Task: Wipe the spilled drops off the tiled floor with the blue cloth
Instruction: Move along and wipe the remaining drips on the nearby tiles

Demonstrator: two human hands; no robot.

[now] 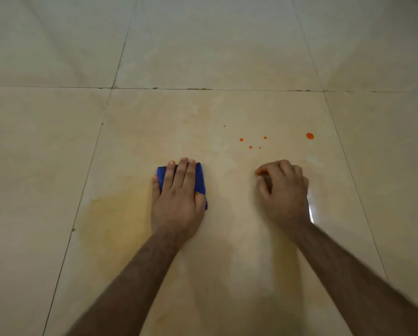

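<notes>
A folded blue cloth (199,177) lies on the beige tiled floor (203,112), pressed flat under my left hand (178,197), whose fingers spread over it. Only the cloth's top and right edges show. Several small orange drops (250,147) sit on the tile beyond and to the right of the cloth, and a larger orange drop (309,136) lies farther right. My right hand (284,187) rests on the floor as a loose fist, just below the drops, holding nothing that I can see.
A pale yellowish smear (115,209) stains the tile left of my left hand. Dark grout lines (203,89) run across the floor above the drops and down both sides of this tile. A bright glare (311,210) sits by my right wrist.
</notes>
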